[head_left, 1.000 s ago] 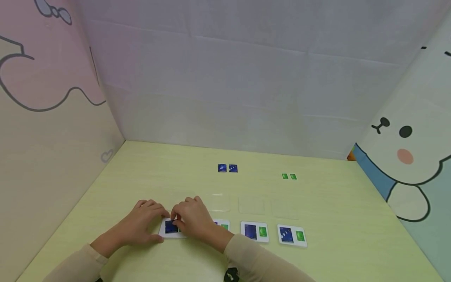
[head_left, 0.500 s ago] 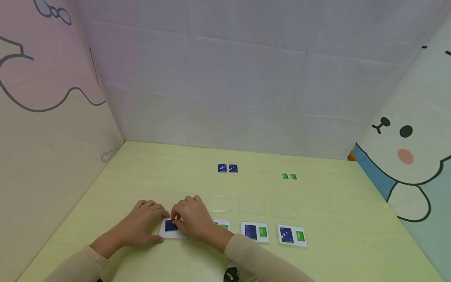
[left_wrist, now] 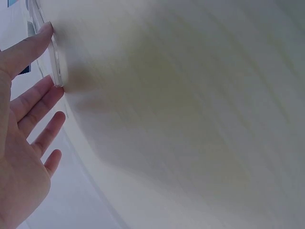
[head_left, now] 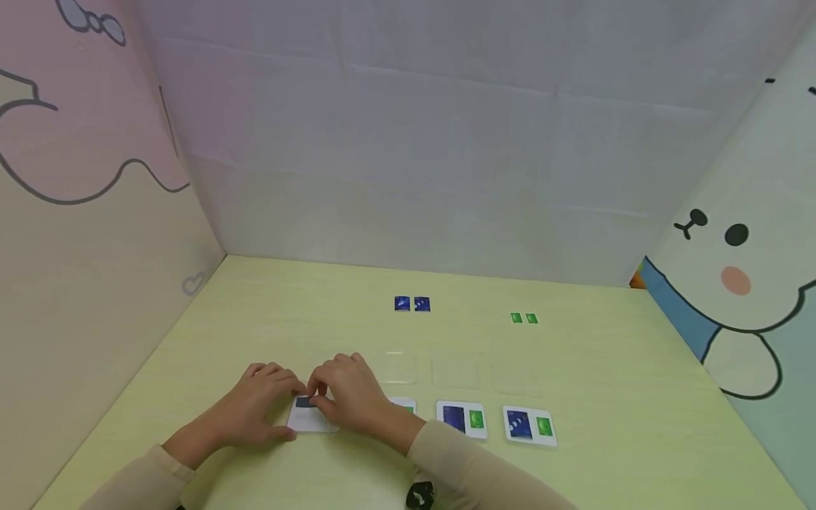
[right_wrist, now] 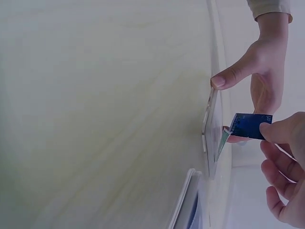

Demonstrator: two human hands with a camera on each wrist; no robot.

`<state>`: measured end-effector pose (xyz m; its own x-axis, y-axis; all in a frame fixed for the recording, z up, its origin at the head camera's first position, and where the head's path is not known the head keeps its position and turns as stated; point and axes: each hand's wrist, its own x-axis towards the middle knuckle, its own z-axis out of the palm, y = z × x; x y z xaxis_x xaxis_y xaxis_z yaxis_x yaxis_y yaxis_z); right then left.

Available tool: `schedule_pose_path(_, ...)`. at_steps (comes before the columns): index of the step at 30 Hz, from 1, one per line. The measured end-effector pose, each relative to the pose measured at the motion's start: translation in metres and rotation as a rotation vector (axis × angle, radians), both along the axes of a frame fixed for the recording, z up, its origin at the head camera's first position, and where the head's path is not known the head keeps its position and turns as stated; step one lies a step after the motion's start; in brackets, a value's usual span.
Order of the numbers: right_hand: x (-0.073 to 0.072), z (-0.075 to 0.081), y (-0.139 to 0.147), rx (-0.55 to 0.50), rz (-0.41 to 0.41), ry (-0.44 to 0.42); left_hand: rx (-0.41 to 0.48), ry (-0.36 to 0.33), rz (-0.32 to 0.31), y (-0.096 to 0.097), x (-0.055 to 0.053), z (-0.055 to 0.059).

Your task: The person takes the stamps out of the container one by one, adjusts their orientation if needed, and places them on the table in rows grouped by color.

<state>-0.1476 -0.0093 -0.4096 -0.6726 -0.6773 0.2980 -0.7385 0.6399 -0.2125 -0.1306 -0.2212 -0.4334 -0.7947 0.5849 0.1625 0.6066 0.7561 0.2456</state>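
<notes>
In the head view, my left hand (head_left: 258, 404) holds a flat white case (head_left: 311, 421) at the left end of a row, thumb on the near edge and fingers at the far one. My right hand (head_left: 350, 395) pinches a small dark blue card (right_wrist: 249, 126) between thumb and finger; the right wrist view shows it tilted up off the case. A small green piece (right_wrist: 224, 139) stands tilted just below it; whether the two are joined I cannot tell. The right hand hides part of the case in the head view.
To the right lie several similar cases, such as one (head_left: 460, 420) and another (head_left: 530, 426), with blue and green cards. Clear plastic pieces (head_left: 455, 372) sit behind them. Farther back are two blue cards (head_left: 411, 304) and two green cards (head_left: 524, 319). Walls surround the table (head_left: 605, 354).
The blue patch on the left case has narrowed toward its far edge as the right hand lifts the card. The green patch there no longer shows. Both hands have barely moved.
</notes>
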Motion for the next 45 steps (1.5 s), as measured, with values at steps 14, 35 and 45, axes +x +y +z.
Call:
schedule_pose_path(14, -0.0019, 0.0008, 0.0042, -0.076, 0.0, -0.159, -0.01, -0.01, 0.01, 0.0012, -0.0005, 0.0016)
schedule_pose_path(35, -0.0032, -0.0051, 0.0041, -0.093, -0.054, -0.28, -0.022, -0.024, 0.016, 0.0008, -0.0007, -0.0004)
schedule_pose_path(45, -0.0029, -0.003, 0.0064, -0.096, -0.044, -0.3, -0.016, -0.013, 0.022, 0.0004, -0.0006, -0.001)
